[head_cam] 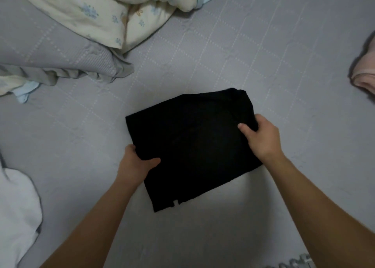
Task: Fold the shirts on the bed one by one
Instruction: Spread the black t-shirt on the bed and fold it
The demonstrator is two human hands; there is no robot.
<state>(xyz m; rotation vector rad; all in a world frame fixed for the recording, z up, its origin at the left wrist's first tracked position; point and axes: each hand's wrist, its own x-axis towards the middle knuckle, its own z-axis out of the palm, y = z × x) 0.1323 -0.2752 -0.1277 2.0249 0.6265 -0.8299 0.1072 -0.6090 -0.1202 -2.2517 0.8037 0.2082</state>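
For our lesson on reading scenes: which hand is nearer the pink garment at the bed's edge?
Right. The right hand lies toward the pink garment; the left hand grips the black shirt's far side.

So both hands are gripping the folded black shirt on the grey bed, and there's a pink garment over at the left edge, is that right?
Not quite. The head view shows the pink garment at the right edge, not the left; the cloth at the left edge is white. The rest holds: the left hand and right hand both grip the folded black shirt on the grey bed.
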